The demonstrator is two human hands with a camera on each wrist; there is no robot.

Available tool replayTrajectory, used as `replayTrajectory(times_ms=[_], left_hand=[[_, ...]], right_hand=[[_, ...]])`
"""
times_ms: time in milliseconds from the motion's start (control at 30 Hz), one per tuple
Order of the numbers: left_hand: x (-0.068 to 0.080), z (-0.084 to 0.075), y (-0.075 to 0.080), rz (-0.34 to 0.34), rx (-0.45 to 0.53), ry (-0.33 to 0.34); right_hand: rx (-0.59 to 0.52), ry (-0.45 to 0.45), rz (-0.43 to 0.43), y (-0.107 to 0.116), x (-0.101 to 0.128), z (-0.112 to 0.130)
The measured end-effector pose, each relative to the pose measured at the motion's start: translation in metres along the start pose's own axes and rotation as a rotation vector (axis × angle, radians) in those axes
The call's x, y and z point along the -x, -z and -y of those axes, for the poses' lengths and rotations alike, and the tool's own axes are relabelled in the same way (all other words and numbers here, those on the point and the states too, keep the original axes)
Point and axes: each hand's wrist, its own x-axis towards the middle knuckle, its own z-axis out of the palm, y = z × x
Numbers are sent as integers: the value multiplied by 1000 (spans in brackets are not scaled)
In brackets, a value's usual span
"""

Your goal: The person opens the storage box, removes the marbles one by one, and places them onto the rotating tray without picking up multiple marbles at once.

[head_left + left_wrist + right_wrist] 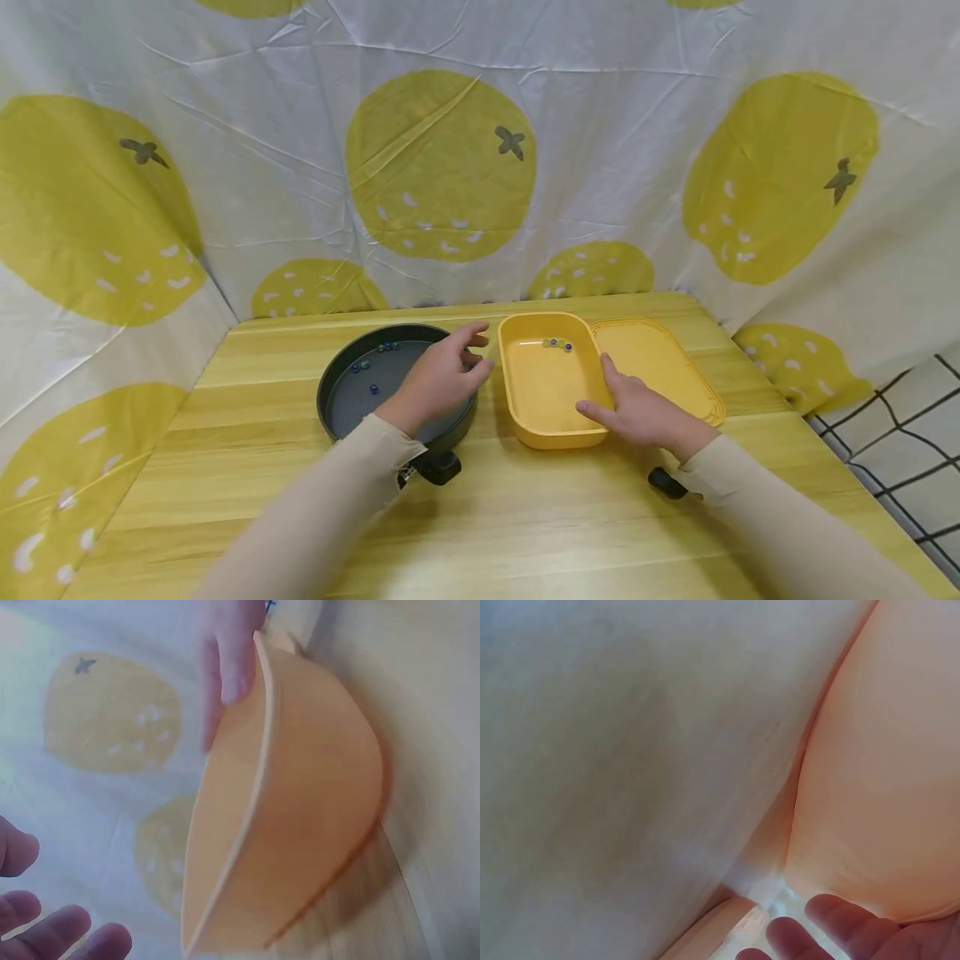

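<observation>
A dark round pan (352, 400) with a few small beads (372, 388) sits left of centre on the wooden table. Beside it stands a yellow rectangular container (543, 387) with a few beads (557, 343) at its far end. A yellow lid (660, 367) lies flat against the container's right side. My left hand (476, 350) hovers over the pan's right rim with loosely curled fingers (60, 930); I see nothing in them. My right hand (600, 387) rests on the container's near right corner, its thumb along the rim. One of its fingers (232, 667) shows at the rim of the container (300, 802).
A white cloth printed with large yellow fruit (442, 167) hangs close behind and along both sides of the table (525, 517). The table's right edge drops off to a grid-patterned surface (915, 433). Bare wood lies in front of the pan and the container.
</observation>
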Motion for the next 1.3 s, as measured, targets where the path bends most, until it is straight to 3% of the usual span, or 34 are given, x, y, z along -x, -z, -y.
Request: replayTrajectory(times_ms=[200, 433, 633, 800, 1000, 1100, 1300], left_hand=[[-41, -22, -35, 106, 45, 29], [-82, -29, -64, 161, -9, 76], [-104, -27, -83, 192, 166, 165], [-119, -22, -97, 192, 230, 230], [-132, -16, -115, 201, 46, 268], [-135, -14, -120, 201, -78, 250], [-143, -11, -125, 185, -140, 256]], right_hand=[[-5, -27, 17, 1, 0, 1], [4, -38, 14, 2, 0, 3], [12, -43, 8, 0, -1, -1], [21, -60, 0, -2, -1, 0], [30, -65, -10, -4, -1, -1], [20, -73, -9, -4, 1, 0], [6, -74, -9, -2, 3, 1]])
